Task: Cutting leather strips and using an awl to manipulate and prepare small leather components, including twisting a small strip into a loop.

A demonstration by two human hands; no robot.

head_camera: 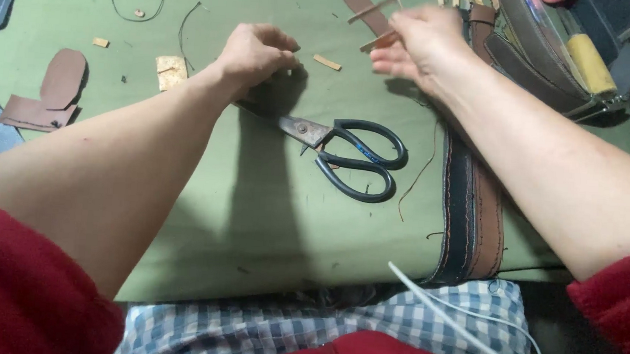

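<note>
Leather strip (375, 10) in right hand (420, 40); scissors (350, 156) lie mid-table.

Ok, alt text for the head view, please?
Right hand holds thin leather strips above a green mat; left hand rests fingers-down on the mat beside black-handled scissors.

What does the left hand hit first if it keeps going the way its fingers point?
The left hand, knuckles down on the green mat, points up and right. The first thing in that line looks like the small tan leather scrap, then the right hand holding thin leather strips. Depth is uncertain.
</note>
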